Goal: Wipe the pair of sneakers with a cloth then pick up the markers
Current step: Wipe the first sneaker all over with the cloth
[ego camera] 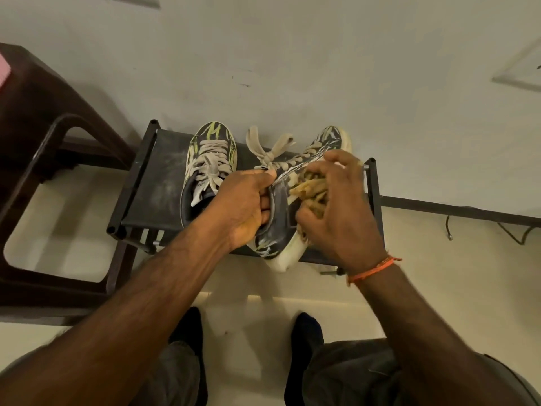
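Observation:
Two dark sneakers with yellow-green streaks and pale laces are at a low black rack (152, 183). The left sneaker (209, 159) stands flat on the rack top. The right sneaker (281, 206) is tilted on its side, its white sole turned to the right. My left hand (246, 206) grips this sneaker at its collar, fingers curled inside the opening. My right hand (339, 212) holds a crumpled yellowish cloth (310, 186) against the sneaker's side. No markers are in view.
A dark brown plastic stool (46, 148) stands to the left of the rack. A white wall rises behind it, with a black skirting strip and a cable (448, 227) on the right. My feet in dark socks stand on the pale floor below.

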